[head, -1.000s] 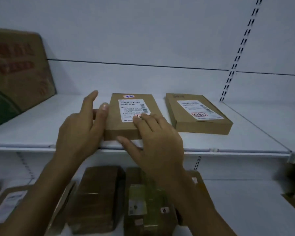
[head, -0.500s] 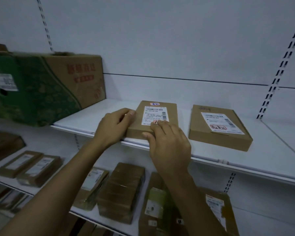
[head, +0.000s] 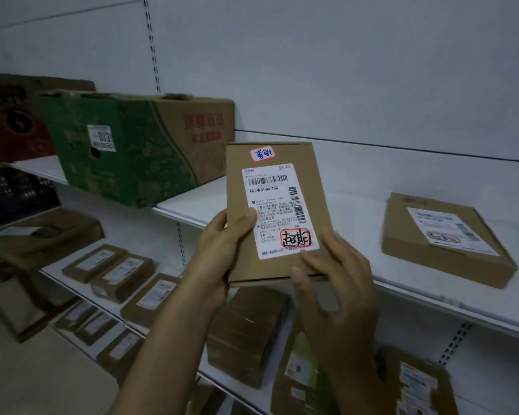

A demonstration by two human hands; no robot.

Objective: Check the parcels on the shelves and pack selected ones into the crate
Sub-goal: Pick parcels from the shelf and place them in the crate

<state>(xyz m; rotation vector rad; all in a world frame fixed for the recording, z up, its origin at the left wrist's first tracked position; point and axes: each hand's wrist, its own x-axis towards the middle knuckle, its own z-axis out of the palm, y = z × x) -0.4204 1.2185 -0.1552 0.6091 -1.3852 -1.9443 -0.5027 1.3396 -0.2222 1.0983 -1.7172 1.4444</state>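
A flat brown cardboard parcel [head: 282, 181] with a white shipping label and a red-framed sticker is tilted up toward me in front of the upper white shelf [head: 357, 205]. My left hand [head: 219, 253] grips its lower left edge, thumb on the label side. My right hand [head: 339, 283] holds its lower right corner, thumb along the bottom edge. A second flat parcel [head: 444, 238] with a similar label lies on the same shelf to the right. No crate is clearly in view.
A large green and brown carton [head: 138, 145] stands on the upper shelf at left, a red-printed box [head: 12, 124] behind it. Several small labelled parcels [head: 117, 271] and taped brown boxes [head: 246, 333] fill the lower shelves. A dark basket-like object [head: 15, 190] sits far left.
The parcel lay flat on the shelf under both hands. Now it is lifted off and tipped upright toward me, label facing the camera. My view has swung left.
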